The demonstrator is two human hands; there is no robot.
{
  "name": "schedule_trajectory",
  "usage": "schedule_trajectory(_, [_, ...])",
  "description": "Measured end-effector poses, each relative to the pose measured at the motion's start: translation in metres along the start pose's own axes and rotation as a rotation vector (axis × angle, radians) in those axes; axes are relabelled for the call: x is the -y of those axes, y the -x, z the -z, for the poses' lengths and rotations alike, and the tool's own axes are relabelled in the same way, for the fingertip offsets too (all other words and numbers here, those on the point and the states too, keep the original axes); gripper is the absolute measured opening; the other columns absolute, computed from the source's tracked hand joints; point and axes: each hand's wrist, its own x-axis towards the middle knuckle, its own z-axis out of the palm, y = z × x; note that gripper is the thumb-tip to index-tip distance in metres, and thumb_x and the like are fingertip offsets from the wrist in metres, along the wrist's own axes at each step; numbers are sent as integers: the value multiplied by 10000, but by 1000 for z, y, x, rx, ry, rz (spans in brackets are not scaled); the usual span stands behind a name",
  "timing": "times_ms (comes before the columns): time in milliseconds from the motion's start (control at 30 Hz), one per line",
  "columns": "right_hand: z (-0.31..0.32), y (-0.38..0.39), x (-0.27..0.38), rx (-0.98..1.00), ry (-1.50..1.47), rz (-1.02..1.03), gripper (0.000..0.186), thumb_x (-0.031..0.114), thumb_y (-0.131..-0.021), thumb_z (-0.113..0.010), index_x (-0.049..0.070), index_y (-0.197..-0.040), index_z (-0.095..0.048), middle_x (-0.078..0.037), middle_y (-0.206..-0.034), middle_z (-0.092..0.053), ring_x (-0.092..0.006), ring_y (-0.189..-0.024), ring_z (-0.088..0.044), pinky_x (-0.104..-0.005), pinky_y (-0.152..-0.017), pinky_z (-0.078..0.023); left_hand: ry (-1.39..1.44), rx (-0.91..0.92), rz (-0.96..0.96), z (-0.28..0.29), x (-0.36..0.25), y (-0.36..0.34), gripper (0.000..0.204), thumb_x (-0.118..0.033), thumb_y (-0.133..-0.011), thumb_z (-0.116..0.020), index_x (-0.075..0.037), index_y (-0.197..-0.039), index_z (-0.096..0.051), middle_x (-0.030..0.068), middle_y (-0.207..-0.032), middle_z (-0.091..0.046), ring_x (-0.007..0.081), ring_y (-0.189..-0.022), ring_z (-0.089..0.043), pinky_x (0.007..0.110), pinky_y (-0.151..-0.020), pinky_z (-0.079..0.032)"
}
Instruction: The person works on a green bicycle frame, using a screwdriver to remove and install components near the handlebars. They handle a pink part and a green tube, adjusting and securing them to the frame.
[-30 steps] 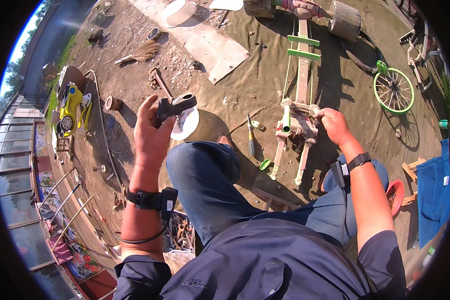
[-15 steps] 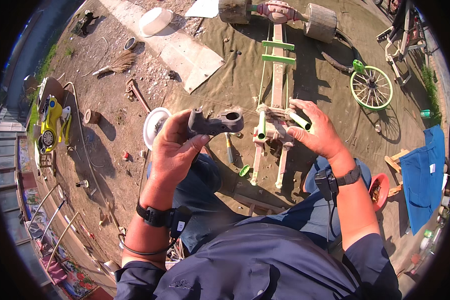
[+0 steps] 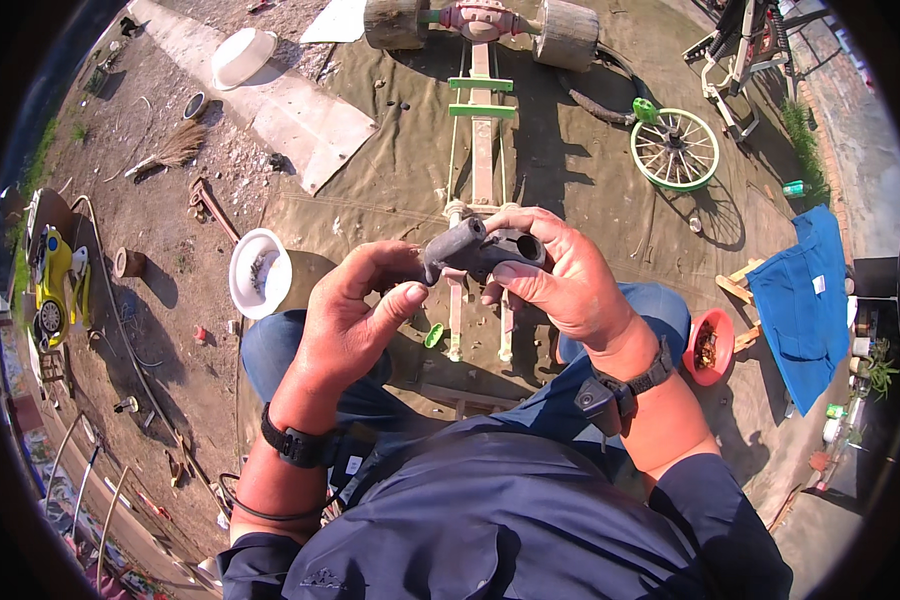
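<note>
A dark tubular metal fitting (image 3: 457, 250) with round sockets is held up in front of me. My right hand (image 3: 573, 290) grips its right end, thumb on the near side and fingers over the top. At its left end is my left hand (image 3: 355, 310), thumb and fingers apart, fingertips close against the metal; whether they touch it I cannot tell. Beyond both hands lies a long frame (image 3: 482, 160) with green crossbars, a red axle housing (image 3: 477, 20) and log-like wheels. The fitting and my hands hide part of the frame's near end.
A white basin (image 3: 261, 273) and a pipe wrench (image 3: 213, 210) are to the left. On the right are a green spoked wheel (image 3: 675, 150), a red bowl (image 3: 709, 347) of small parts and a blue cloth (image 3: 800, 300) over a wooden stool. A small green piece (image 3: 433, 335) lies between my knees.
The fitting has moved right from my left hand's hold into my right hand's grip. My right hand has left the green tube ends on the frame, and the view has shifted.
</note>
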Motion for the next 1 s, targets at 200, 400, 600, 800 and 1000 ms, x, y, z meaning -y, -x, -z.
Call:
schedule_trajectory(200, [-3,13,-1,33,-92,-28,430,30,-880,-731,58,-1277,-569,-18,-1084,-637,-93,-900,-642,-219,-737,-523,210,86,153,1,-7,7,233,-101,-952,-676,10,-1151,-625,41,-986,-676,98,-883,-629,251,-785,-517])
schedule_trajectory(400, [6,18,-2,60,-138,-27,422,46,-902,-701,58,-1300,-563,-23,-1081,-620,-89,-857,-618,-239,-722,-543,131,29,-70,-1,-10,7,151,26,-872,-721,0,-1002,-648,25,-944,-631,99,-888,-586,238,-806,-478])
schedule_trajectory(600, [7,15,-3,73,-76,70,385,60,-924,-675,61,-1290,-554,-23,-1107,-623,-99,-952,-616,-265,-743,-560,117,11,-182,-3,-9,7,185,95,-819,-727,7,-957,-640,67,-953,-624,142,-905,-597,271,-815,-487])
schedule_trajectory(800, [9,15,-1,100,-69,43,409,206,-934,-695,33,-1273,-545,-65,-1175,-626,-129,-1029,-617,-262,-827,-537,152,5,-197,-2,-7,10,222,127,-805,-716,4,-968,-629,74,-984,-620,152,-932,-605,279,-830,-505])
schedule_trajectory(1000, [0,14,2,50,-89,43,344,95,-958,-636,39,-1290,-562,-38,-1173,-625,-97,-962,-625,-271,-817,-561,161,-14,-205,-1,-7,14,265,135,-796,-719,-2,-996,-611,82,-1026,-604,150,-950,-614,272,-837,-523])
